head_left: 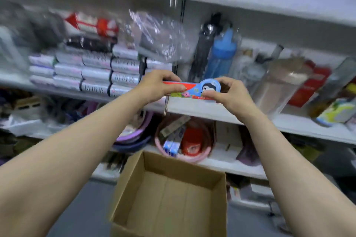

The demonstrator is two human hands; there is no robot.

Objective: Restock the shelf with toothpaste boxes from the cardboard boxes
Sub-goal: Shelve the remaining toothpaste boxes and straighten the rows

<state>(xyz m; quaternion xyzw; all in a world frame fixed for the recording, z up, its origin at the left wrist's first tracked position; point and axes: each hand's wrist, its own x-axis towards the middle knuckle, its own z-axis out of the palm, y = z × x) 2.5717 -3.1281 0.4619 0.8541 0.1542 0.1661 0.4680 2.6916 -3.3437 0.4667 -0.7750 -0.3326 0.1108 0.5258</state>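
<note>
Bottles [221,57] and stacked packs [96,71] crowd shelf [192,107] behind held toothpaste box [192,89].

**A:** Where does the view look from?

**B:** From the person's head. It's wide-angle, facing forward and down along both forearms.

**A:** How near is it?

**B:** Arm's reach. The left hand [159,84] and right hand [229,92] hold the toothpaste box [192,90] mid-frame, in front of the middle shelf [192,107]. The cardboard box [183,165] sits near, low in frame. Shelving fills the far side from left to right.

**A:** Sharp?

**B:** Blurred, and bowed at the edges.
</note>
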